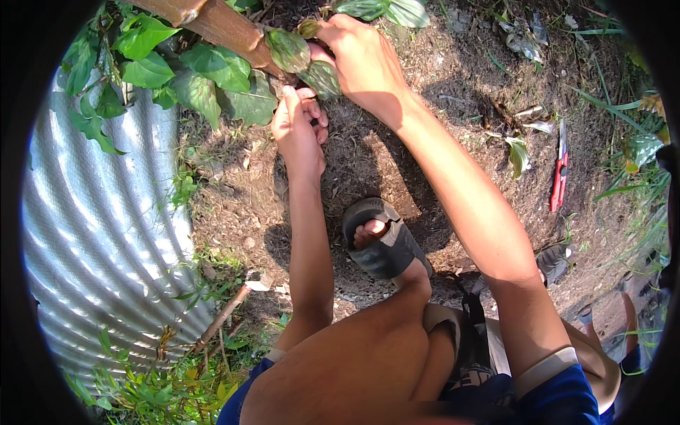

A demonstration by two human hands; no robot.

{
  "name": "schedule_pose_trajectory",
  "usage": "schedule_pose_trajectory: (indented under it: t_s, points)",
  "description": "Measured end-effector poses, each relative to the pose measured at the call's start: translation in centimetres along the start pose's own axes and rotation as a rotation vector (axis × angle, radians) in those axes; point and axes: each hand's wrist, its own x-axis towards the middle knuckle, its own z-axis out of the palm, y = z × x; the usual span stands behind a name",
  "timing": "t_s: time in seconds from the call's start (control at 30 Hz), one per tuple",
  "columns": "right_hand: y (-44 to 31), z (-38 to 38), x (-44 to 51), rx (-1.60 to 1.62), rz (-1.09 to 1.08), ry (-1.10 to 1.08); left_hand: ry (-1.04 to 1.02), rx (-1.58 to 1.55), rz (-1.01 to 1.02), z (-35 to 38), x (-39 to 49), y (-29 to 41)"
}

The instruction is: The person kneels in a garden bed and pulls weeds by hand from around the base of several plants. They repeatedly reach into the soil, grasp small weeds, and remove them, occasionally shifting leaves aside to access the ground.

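At the top of the head view, my right hand [366,66] is closed around a leafy plant, its fingers among dark green patterned leaves [321,79]. The part between its fingertips is mostly hidden. My left hand [300,127] is just below and to the left, fingers curled, thumb and forefinger close together at the lower edge of those leaves. Whether it pinches anything is unclear. A thick brown ringed stem [228,32] slants down from the upper left and ends close to both hands. Broad green leaves [218,66] hang beside it.
Corrugated metal sheeting [106,223] lines the left side. A red-handled utility knife [559,172] lies on the soil at right, blade exposed. My sandalled foot [380,236] is below my hands. Another person's leg [629,319] shows at far right. A cut stick [223,316] juts up at lower left.
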Motion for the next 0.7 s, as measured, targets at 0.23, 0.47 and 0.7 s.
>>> schedule_pose_trajectory:
  t_s: [0.23, 0.47, 0.7]
  points:
    - [-1.3, 0.0, 1.3, 0.058, 0.074, -0.027, 0.083, 0.275, 0.408, 0.5, 0.0, -4.4]
    - [-0.8, -5.3, 0.9, -0.21, 0.008, 0.148, 0.147, 0.315, 0.415, 0.8, 0.1, -4.5]
    - [-0.6, -5.2, 4.2, -0.293, -0.062, 0.209, 0.158, 0.265, 0.461, 1.3, 0.1, -4.2]
